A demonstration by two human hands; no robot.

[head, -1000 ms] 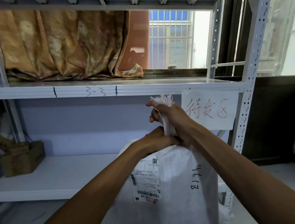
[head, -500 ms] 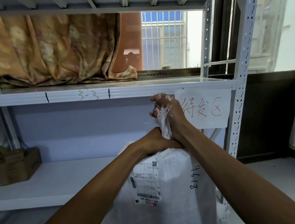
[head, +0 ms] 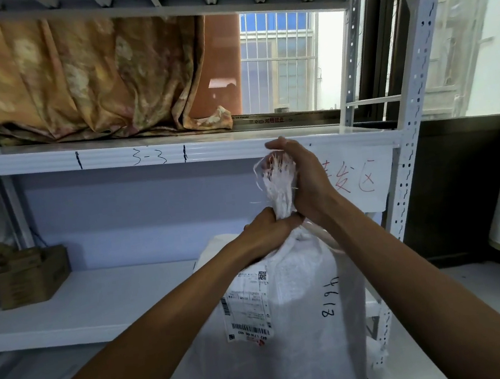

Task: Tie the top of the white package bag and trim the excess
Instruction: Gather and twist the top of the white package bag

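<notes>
A white woven package bag (head: 306, 302) stands in front of me, with a shipping label (head: 247, 306) and black handwritten digits on its side. Its top is bunched into a frayed neck (head: 279, 185) that sticks upward. My left hand (head: 267, 234) grips the base of that neck, just above the bag's body. My right hand (head: 304, 179) is curled round the upper, frayed part of the neck from the right side. Loose white threads hang from the bunched top.
A white metal shelving rack (head: 417, 74) stands behind the bag. A paper sign with red writing (head: 364, 178) is taped to the shelf edge. A cardboard box (head: 32, 276) sits on the lower shelf at left. A curtain (head: 87, 83) drapes on the upper shelf.
My right hand has shifted up along the bunched neck and turned round the frayed end. My left hand stays clamped at the neck's base.
</notes>
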